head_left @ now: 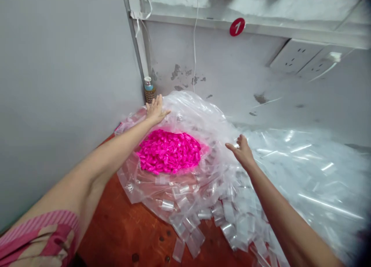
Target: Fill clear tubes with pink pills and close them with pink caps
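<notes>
Clear plastic bag (pixel 197 108) on the table (pixel 107 224), round pink bits (pixel 171 151): probably light, floppy, slippery, so I'd bunch its edge (pixel 133 193). Left hand (pixel 156 111) splayed, right hand (pixel 242 153) loosely spread, neither visibly grasping.

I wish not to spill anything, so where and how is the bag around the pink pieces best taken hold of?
The bag is probably best pinched by its loose film behind the pink pieces, coming from above: the film rises slack there, while the pieces lie heaped in front.
</notes>
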Action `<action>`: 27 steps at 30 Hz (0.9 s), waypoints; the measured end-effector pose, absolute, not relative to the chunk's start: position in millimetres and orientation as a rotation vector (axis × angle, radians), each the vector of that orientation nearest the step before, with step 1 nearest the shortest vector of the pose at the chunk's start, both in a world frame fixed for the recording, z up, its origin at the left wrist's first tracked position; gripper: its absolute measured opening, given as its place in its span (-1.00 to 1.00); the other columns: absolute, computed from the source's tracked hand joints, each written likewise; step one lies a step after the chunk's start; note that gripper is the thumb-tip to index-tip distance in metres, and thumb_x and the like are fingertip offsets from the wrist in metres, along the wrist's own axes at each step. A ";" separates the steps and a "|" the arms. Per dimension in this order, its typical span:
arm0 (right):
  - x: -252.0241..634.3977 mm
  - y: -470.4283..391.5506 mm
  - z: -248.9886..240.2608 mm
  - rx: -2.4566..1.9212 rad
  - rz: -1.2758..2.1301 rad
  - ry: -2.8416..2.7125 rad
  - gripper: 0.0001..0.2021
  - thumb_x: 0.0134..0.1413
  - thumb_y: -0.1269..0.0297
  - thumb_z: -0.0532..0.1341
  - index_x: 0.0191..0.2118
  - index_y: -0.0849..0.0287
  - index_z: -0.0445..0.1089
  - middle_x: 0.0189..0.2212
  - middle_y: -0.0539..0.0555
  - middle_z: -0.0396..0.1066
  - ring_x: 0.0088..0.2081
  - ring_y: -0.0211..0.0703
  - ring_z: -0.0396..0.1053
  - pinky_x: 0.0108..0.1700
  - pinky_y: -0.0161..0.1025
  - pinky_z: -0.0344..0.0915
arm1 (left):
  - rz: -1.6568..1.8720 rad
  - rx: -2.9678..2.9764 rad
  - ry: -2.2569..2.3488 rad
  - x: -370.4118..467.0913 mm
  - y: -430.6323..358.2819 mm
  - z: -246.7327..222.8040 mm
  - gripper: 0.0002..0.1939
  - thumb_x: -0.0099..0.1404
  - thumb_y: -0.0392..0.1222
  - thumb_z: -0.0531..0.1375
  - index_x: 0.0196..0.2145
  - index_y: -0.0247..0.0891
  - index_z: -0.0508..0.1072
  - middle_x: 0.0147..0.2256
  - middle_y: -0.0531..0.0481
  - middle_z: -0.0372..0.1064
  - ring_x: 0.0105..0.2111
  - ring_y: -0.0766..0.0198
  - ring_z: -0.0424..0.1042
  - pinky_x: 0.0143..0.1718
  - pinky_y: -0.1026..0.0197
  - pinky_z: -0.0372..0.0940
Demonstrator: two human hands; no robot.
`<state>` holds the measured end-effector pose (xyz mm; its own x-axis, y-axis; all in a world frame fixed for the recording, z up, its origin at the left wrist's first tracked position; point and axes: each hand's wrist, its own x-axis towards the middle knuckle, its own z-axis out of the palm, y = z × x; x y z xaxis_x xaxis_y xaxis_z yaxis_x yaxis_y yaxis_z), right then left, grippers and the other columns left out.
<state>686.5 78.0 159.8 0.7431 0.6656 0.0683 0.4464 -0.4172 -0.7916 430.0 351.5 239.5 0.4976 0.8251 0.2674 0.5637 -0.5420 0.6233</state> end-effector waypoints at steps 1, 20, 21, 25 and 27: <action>682.9 64.2 163.5 -2.049 0.294 -0.878 -0.15 -0.23 0.04 0.23 0.17 0.25 -0.14 0.12 0.29 0.01 0.06 0.05 0.10 -0.02 -0.07 0.11 | 0.801 2.324 1.128 426.4 345.9 239.0 -0.23 0.03 -0.07 0.21 0.12 -0.37 -0.01 0.19 -0.29 -0.20 0.18 -0.05 -0.27 0.10 -0.10 -0.42; 584.9 -441.2 103.3 -2.829 0.406 0.122 -0.53 -0.10 0.00 -0.10 -0.30 0.23 0.37 -0.28 0.30 0.41 -0.20 0.13 0.35 -0.19 -0.04 0.23 | -0.411 1.293 0.618 411.1 -161.0 96.7 -0.72 0.09 0.00 0.09 -0.32 -0.26 0.28 -0.45 0.03 0.28 -0.52 0.35 0.34 -0.59 0.34 0.28; 582.4 -444.3 105.0 -2.828 0.413 0.122 -0.51 -0.10 -0.02 -0.12 -0.31 0.22 0.38 -0.28 0.31 0.41 -0.20 0.15 0.35 -0.20 -0.03 0.23 | -0.393 1.312 0.625 414.3 -172.1 96.5 -0.72 0.06 -0.03 0.13 -0.33 -0.25 0.24 -0.47 0.06 0.26 -0.53 0.36 0.32 -0.61 0.36 0.27; 571.8 -447.8 116.8 -2.812 0.373 0.170 -0.45 -0.16 -0.13 -0.06 -0.30 0.22 0.39 -0.25 0.35 0.40 -0.18 0.24 0.33 -0.23 0.00 0.24 | -0.394 1.326 0.766 407.3 -183.0 98.3 -0.74 -0.01 -0.12 0.19 -0.42 -0.24 0.17 -0.53 0.13 0.19 -0.62 0.40 0.26 -0.70 0.37 0.22; 565.1 -442.3 123.2 -2.755 0.363 0.224 -0.48 -0.23 -0.17 0.01 -0.34 0.17 0.40 -0.30 0.30 0.42 -0.21 0.25 0.34 -0.26 -0.01 0.26 | -0.376 1.318 0.823 395.0 -173.8 101.3 -0.73 -0.03 -0.13 0.21 -0.45 -0.24 0.16 -0.56 0.14 0.17 -0.66 0.41 0.24 -0.73 0.37 0.19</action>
<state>565.1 -442.3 123.2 0.9546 -0.1087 -0.2774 -0.1991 -0.9254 -0.3224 395.0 -173.8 101.3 0.6708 0.2012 -0.7138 0.6711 0.2450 0.6997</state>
